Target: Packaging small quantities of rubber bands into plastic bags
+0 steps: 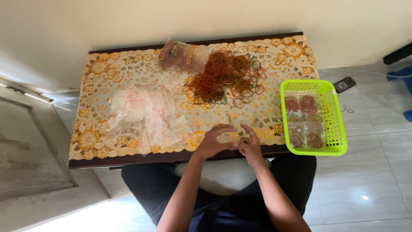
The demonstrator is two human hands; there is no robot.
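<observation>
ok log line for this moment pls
left hand and right hand: together at table edge | hold: unclear | rubber bands behind | bags left | basket right

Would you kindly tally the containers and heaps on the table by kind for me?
Green plastic basket: 1
Heap of loose rubber bands: 1
Heap of small clear zip bags: 1
Large opened plastic bag: 1
Total: 4
The filled packets inside the basket overlap too much to count.
</observation>
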